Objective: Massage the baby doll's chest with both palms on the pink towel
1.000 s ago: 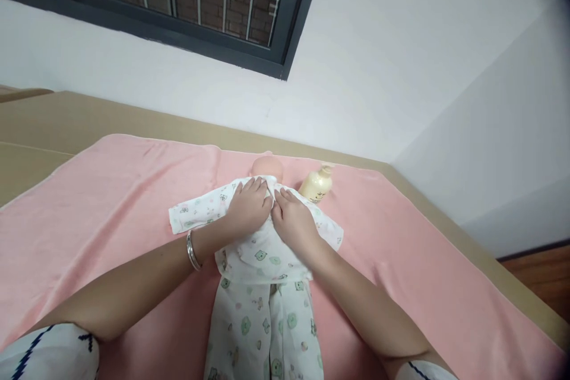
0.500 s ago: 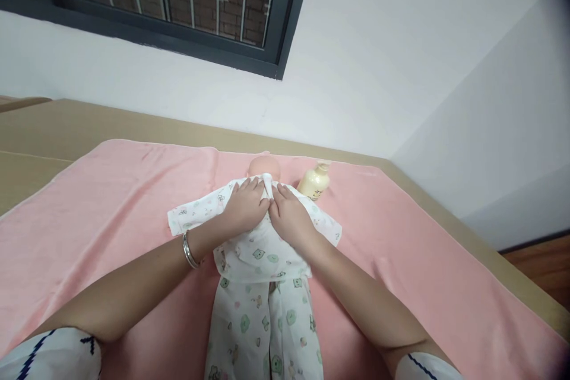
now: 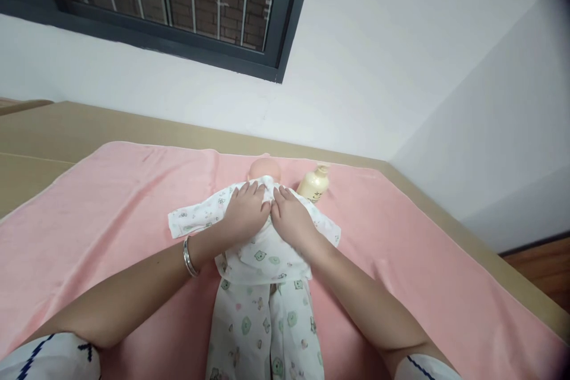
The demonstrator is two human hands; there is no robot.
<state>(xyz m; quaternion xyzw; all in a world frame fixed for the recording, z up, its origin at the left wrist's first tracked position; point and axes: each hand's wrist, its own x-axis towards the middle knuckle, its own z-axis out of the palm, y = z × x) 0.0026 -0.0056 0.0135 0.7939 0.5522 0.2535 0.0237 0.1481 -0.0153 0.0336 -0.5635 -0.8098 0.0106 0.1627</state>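
A baby doll (image 3: 265,170) lies on a pink blanket (image 3: 146,190), its head at the far end. It is dressed in a white patterned top (image 3: 262,258) and matching trousers (image 3: 289,326). My left hand (image 3: 247,211) rests flat on the left side of the chest, fingers stretched towards the neck. Alongside it my right hand (image 3: 291,217) lies flat on the right side, the thumbs close together at the middle. Both hands press on the cloth without gripping it. A silver bangle (image 3: 190,256) circles my left wrist.
A cream pump bottle (image 3: 314,184) lies tilted on the blanket just right of the doll's head. Beyond the blanket runs a tan surface edge (image 3: 178,132) against a white wall (image 3: 347,71). A dark-framed barred window (image 3: 214,6) is at the upper left.
Both hands stay on the doll's chest, with only a very slight shift of the fingers and cloth near the neck. The view has tilted a little.
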